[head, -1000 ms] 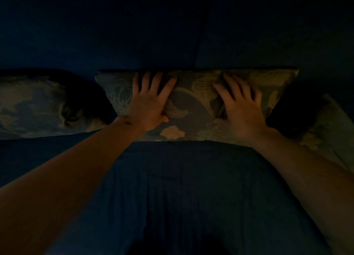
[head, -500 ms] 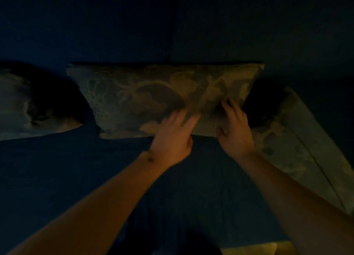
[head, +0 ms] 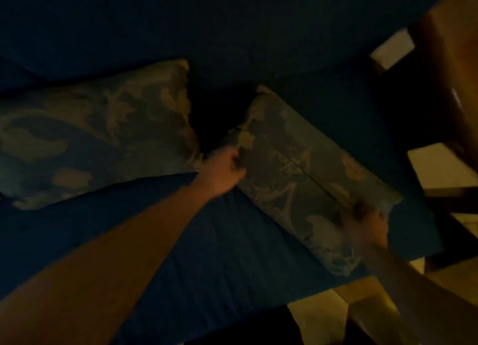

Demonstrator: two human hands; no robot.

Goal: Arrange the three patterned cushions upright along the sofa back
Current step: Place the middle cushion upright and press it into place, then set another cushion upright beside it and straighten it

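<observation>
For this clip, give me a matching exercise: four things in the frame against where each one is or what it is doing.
1. left hand
2. right hand
3. middle cushion
4. right-end cushion

A. leans against the sofa back, no hand on it
B. grips the tilted cushion's upper left edge
C. lies slanted on the seat, held at both ends
D. holds the tilted cushion's lower right end

Pairs: 1-B, 2-D, 3-A, 4-C

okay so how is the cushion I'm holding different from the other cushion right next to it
The held cushion is gripped at both ends, by the left hand and the right hand; the neighbouring cushion has no hand on it. The held cushion lies skewed, running diagonally toward the sofa's end; the neighbouring cushion sits against the sofa back. A straight seam line shows on the held cushion, none on its neighbour. Both share the same pale leafy pattern.
</observation>
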